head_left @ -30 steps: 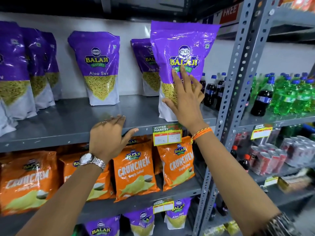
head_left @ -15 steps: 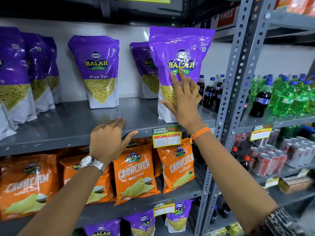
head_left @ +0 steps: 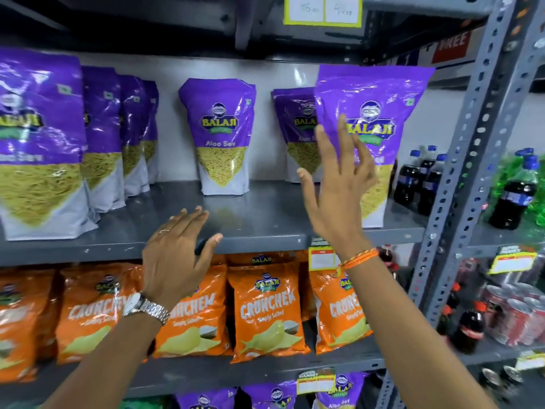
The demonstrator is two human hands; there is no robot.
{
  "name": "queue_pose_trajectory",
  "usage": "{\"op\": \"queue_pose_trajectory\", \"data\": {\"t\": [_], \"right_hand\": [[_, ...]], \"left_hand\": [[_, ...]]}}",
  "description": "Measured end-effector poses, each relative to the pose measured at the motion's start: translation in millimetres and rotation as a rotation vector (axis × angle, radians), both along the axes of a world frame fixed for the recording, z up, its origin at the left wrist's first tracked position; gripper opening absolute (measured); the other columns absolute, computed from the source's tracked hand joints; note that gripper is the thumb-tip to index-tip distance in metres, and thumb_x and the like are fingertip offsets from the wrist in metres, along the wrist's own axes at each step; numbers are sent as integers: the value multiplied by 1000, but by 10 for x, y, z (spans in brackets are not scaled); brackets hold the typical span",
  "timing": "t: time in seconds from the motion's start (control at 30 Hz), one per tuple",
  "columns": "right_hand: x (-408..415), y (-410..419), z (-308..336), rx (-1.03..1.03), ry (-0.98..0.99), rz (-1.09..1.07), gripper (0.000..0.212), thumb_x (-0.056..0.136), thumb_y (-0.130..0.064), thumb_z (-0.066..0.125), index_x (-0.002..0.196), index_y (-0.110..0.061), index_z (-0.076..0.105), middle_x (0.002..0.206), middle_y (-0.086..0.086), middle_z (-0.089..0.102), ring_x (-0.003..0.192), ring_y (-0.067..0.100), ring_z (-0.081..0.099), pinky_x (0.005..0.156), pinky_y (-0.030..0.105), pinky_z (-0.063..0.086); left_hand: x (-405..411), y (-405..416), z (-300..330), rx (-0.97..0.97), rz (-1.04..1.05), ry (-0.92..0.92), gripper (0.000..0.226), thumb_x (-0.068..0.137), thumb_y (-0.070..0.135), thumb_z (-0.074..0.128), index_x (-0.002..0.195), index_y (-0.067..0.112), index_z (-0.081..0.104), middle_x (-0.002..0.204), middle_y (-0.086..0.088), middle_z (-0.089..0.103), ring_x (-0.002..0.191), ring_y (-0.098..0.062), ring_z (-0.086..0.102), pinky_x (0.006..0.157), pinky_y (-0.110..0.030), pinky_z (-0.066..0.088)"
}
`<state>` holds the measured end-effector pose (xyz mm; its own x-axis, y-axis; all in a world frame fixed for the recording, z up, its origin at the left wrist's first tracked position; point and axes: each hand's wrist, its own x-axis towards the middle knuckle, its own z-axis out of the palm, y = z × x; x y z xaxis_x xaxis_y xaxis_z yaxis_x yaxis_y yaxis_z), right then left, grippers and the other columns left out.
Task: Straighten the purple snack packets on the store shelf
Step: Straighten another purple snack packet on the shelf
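Purple Balaji snack packets stand on the grey shelf (head_left: pixel 265 222). The front right packet (head_left: pixel 380 113) stands upright near the shelf edge, with another packet (head_left: pixel 295 128) behind it. A lone packet (head_left: pixel 219 134) stands at mid-shelf, and a row of several packets (head_left: pixel 38 137) fills the left. My right hand (head_left: pixel 336 184) is raised in front of the front right packet, fingers spread, holding nothing. My left hand (head_left: pixel 177 255) hovers at the shelf's front edge, fingers apart and empty.
Orange Crunchem bags (head_left: pixel 265 314) fill the shelf below, and more purple packets (head_left: pixel 339 391) sit lower still. A perforated grey upright (head_left: pixel 460 160) bounds the right side. Cola bottles (head_left: pixel 413 178), green bottles (head_left: pixel 519 184) and red cans (head_left: pixel 513 317) stand beyond it.
My right hand has come off the front right packet, which now stands on its own. My left hand has lifted off the shelf edge. The view has shifted left and down.
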<state>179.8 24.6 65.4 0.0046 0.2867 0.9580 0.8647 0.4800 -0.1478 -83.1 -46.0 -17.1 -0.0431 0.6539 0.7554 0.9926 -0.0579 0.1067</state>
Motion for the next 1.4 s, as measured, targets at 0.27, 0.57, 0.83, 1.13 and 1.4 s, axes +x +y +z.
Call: {"op": "queue_pose_trajectory", "data": {"t": [0.27,0.57,0.83,1.13,1.4], "right_hand": [[-1444,463,96,-320,-23,257,67,98,-46,56,158,-30,30,172,-1,5,146,33,21,108,59,34],[-2348,1273,169,-520,-176,100,95,89,-55,66,162,-35,10,172,2,-8,153,43,8,110,72,27],[-2498,1543,-21,-588,-213,7,91,93,-51,63,162,-40,4,172,2,-13,156,44,-3,107,80,23],[-2461,1376,30,-588,-238,-1,76,104,-32,52,163,-37,5,172,4,-11,155,43,1,109,72,31],[-2301,931,35,-559,-246,20,83,99,-9,54,162,-41,9,171,-1,-13,154,41,4,106,68,35]], "left_hand": [[-800,-169,-211,123,82,59,57,99,48,42,129,9,70,132,-12,70,126,-34,64,103,-46,47],[-1181,5,-472,314,58,233,52,97,43,49,126,5,68,126,-16,70,110,-40,65,99,-48,41],[-1287,207,-590,421,78,278,54,102,48,41,122,5,68,119,-16,70,107,-36,57,92,-49,41],[-1289,271,-642,446,89,284,50,100,48,43,121,8,65,116,-14,68,106,-34,56,92,-48,40],[-1256,221,-601,447,52,259,47,101,46,43,123,9,60,116,-13,67,105,-33,55,91,-48,41]]}}
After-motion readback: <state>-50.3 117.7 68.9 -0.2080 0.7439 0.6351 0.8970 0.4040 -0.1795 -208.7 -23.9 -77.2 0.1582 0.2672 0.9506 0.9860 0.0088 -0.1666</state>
